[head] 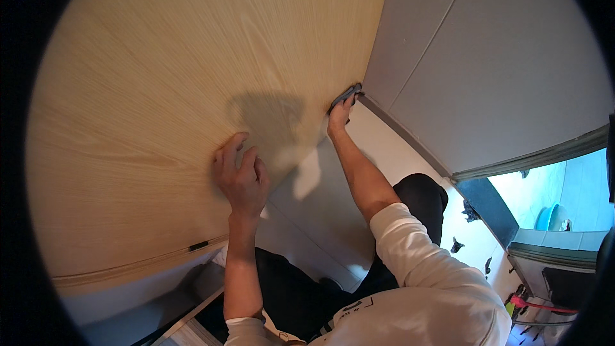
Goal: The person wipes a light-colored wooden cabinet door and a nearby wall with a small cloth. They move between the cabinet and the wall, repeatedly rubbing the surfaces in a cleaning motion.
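Note:
A large light wood-grain panel [192,67] fills the upper left before me. My right hand [340,113] presses a folded dark grey cloth [343,98] against the panel's lower right, close to the corner where it meets a grey wall [499,72]. Further left, my left hand [242,173] is at the panel with its fingers apart and bent, holding nothing. Whether its fingertips touch the wood cannot be made out. A shadow falls on the panel just above that hand.
Pale floor tiles [307,230] lie beneath my bent legs. A dark baseboard [408,137] runs along the grey wall to a doorway. Beyond its dark threshold [490,206] stands a light-blue basin [552,216]. Dark scraps [456,245] litter the floor at right, near a red-handled item [538,303].

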`<state>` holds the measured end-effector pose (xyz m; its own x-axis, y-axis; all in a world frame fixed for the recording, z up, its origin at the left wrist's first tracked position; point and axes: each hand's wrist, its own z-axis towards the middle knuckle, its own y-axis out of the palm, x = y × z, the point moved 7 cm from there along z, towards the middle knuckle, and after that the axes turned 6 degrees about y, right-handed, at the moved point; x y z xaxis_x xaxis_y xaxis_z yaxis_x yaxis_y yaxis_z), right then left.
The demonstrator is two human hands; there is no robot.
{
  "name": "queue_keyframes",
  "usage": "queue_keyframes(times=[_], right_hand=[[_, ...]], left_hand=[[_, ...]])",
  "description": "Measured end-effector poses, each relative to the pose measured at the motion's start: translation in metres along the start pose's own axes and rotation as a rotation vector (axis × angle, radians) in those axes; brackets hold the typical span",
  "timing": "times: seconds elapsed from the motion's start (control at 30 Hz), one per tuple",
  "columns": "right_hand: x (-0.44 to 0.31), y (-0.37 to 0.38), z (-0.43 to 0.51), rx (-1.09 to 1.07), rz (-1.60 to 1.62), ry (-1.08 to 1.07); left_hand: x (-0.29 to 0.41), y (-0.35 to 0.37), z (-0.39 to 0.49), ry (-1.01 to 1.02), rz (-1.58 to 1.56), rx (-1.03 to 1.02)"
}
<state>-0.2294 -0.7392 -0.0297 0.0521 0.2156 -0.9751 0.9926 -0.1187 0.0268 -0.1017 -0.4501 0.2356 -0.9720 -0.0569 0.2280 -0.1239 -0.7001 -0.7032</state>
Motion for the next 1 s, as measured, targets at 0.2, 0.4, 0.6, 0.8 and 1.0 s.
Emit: queue_keyframes(times=[0.2,0.4,0.6,0.8,1.0], right_hand=[[0.102,0.021,-0.041,0.003,-0.084,0.466],[0.146,0.038,-0.047,-0.193,0.258,0.812],[0.148,0.031,0.041,-0.210,0.614,0.659],[0.121,0.003,0.111,-0.121,0.611,0.493],[0.163,0.030,0.031,-0.164,0.668,0.534]], left_hand=[[0.001,0.016,-0.017,-0.040,-0.020,-0.043],[-0.006,0.039,-0.043,-0.158,-0.089,-0.097],[-0.027,0.055,-0.102,-0.310,-0.116,-0.168],[-0.044,0.079,-0.157,-0.526,-0.207,-0.240],[-0.048,0.076,-0.163,-0.494,-0.206,-0.185]])
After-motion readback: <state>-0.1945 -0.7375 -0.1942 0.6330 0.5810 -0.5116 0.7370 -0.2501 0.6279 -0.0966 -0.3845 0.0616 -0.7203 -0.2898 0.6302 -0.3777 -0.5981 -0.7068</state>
